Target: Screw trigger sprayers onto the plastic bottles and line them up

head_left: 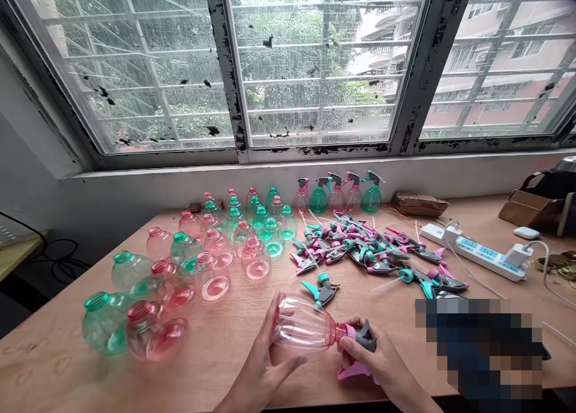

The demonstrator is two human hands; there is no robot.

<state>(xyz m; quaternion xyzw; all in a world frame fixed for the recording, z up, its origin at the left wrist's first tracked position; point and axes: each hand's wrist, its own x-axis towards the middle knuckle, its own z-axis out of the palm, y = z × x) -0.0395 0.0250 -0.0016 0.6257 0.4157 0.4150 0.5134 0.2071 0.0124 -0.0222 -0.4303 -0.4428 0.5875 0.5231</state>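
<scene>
At the lower centre of the frame, your left hand (266, 359) cups the base of the pink bottle (306, 324), and your right hand (375, 350) pinches the sprayer (366, 336) at its neck.

You can read no text, label, brand, number or sign here: none shows legibly on the bottle (303, 324) you hold, its spray head (366, 338) or the power strip (477, 254), and the pixelated patch (488, 347) at right is unreadable.
</scene>
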